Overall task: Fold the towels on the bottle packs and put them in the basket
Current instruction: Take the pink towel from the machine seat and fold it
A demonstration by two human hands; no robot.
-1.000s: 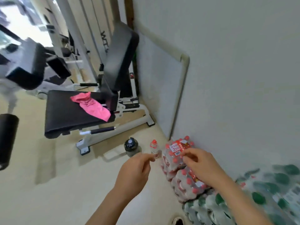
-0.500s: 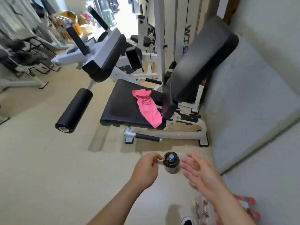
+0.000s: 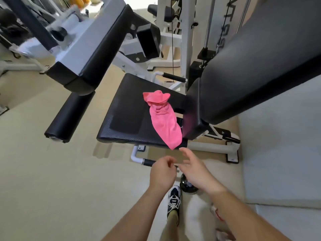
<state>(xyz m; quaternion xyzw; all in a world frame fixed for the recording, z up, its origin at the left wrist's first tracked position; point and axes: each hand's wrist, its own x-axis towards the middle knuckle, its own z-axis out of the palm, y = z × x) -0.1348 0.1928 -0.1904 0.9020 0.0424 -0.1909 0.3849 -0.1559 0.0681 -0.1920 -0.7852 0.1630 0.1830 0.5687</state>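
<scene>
The crumpled pink cloth towel (image 3: 163,119) is lying mid-frame, looking soft and light; grab its hanging corner. The right hand (image 3: 194,169) is hovering with an open grip; the left hand (image 3: 162,173) is curling its grip, empty.

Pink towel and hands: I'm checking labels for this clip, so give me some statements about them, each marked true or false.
1. The pink towel lies crumpled on the black seat pad. True.
2. The right hand grips the towel. False: its fingers are spread near the towel's lower tip, gripping nothing.
3. The left hand has its fingers curled. True.
4. A basket stands beside the seat. False: no basket is in view.
5. A bottle stands on the seat pad. False: the dark bottle stands on the floor beside the shoe.
</scene>
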